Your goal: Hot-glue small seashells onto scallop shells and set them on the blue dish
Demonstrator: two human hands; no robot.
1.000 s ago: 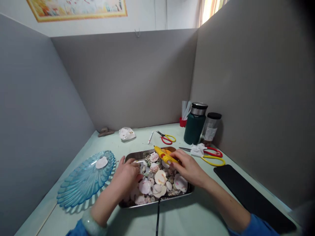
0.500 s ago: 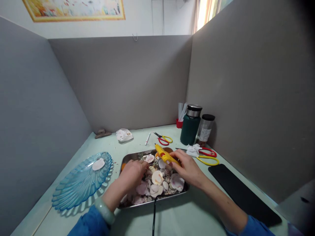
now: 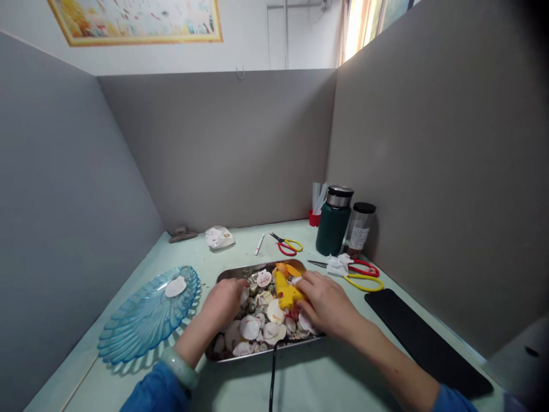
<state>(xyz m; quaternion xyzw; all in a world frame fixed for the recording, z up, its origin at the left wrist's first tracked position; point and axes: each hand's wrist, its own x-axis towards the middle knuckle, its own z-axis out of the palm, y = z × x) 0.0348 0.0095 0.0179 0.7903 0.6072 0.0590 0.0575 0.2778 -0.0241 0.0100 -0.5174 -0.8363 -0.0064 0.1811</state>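
A metal tray (image 3: 231,359) full of seashells (image 3: 251,327) sits in front of me. My right hand (image 3: 328,300) grips a yellow glue gun (image 3: 286,292), which is low over the shells on the tray's right side. A black cord (image 3: 273,377) runs over the near rim. At the tray's left side, my left hand (image 3: 225,300) has its fingers curled down among the shells. Whatever its fingertips pinch is mostly hidden. Near the tray's far rim lie a small white label (image 3: 263,278) and orange pieces (image 3: 288,269).
On the left lies a blue shell-shaped glass plate (image 3: 146,326). Behind the tray are small scissors (image 3: 288,246), a white stick (image 3: 259,245) and a crumpled packet (image 3: 219,237). To the right stand a green flask (image 3: 333,223), a jar (image 3: 360,229), larger scissors (image 3: 363,274) and a black mat (image 3: 424,337).
The glue gun has come down onto the shells with my right hand, its nozzle no longer raised over the far rim. My left hand has shifted slightly left, uncovering more shells.
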